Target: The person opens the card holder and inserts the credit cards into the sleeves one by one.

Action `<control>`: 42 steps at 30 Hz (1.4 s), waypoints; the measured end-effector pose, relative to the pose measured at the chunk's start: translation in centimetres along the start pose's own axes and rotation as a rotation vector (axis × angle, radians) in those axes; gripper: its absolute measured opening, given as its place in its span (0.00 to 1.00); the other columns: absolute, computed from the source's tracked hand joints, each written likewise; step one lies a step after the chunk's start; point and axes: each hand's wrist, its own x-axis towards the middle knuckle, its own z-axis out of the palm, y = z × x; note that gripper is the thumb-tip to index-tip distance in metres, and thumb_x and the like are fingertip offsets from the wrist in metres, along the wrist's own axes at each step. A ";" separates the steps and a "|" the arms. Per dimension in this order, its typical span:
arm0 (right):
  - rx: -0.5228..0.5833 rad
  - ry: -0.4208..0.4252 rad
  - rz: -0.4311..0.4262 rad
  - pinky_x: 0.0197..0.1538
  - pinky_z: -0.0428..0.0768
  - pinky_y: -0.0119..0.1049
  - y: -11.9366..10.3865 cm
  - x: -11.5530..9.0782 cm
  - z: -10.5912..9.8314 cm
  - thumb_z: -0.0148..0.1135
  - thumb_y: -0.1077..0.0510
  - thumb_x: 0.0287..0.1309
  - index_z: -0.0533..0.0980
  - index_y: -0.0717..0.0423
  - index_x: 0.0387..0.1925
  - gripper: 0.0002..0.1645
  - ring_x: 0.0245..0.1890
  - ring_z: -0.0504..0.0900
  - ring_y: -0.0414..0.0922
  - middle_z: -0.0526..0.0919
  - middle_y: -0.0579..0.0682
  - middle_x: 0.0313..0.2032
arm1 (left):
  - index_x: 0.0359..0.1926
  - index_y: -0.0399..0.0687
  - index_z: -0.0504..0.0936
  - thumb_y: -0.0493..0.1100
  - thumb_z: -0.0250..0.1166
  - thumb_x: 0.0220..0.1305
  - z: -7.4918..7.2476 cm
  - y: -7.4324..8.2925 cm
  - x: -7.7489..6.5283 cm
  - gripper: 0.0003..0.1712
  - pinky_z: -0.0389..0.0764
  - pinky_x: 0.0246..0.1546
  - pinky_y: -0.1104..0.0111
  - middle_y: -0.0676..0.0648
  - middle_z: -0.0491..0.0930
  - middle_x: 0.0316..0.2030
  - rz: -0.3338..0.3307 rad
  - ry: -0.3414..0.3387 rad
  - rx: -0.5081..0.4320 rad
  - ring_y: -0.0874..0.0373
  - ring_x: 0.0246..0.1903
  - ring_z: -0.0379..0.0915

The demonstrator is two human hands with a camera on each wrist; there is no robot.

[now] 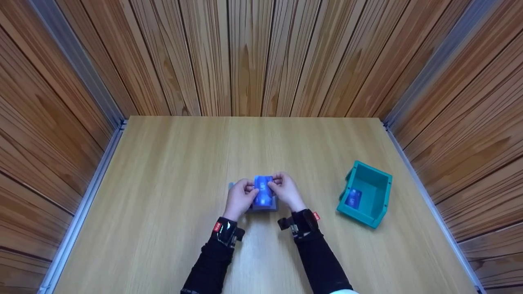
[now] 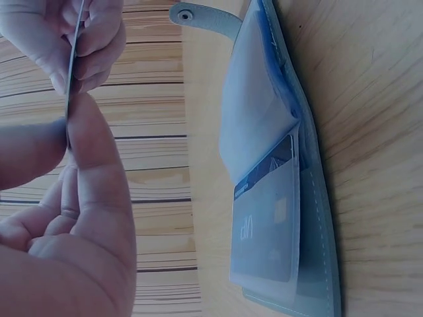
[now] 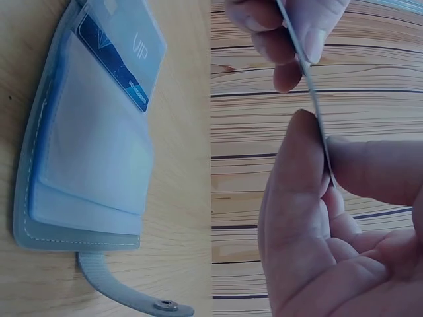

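Observation:
A blue card (image 1: 263, 191) is held up between both hands, over an opened card holder (image 1: 269, 207) on the table. My left hand (image 1: 240, 198) pinches its left edge between thumb and fingers; my right hand (image 1: 287, 191) pinches the opposite edge. Both wrist views catch the card (image 2: 71, 72) edge-on, as a thin line. The holder (image 3: 92, 145) has a grey-blue cover, clear plastic sleeves and a snap strap (image 2: 208, 20). A card marked VIP (image 2: 261, 228) sits in one of its sleeves.
A green bin (image 1: 369, 218) stands to the right of the hands, with another blue card (image 1: 353, 199) lying inside it. Wood-plank walls (image 1: 253, 57) enclose the wooden table (image 1: 171, 163) at the back and both sides.

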 end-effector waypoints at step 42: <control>-0.551 0.046 -0.088 0.39 0.76 0.45 3.6 0.5 0.9 0.67 0.66 0.54 0.77 0.64 0.35 0.08 0.31 0.77 0.49 0.77 0.51 0.28 | 0.41 0.33 0.83 0.31 0.69 0.57 -1.3 -2.6 0.4 0.10 0.77 0.39 0.61 0.46 0.80 0.30 -0.039 0.149 0.060 0.52 0.34 0.76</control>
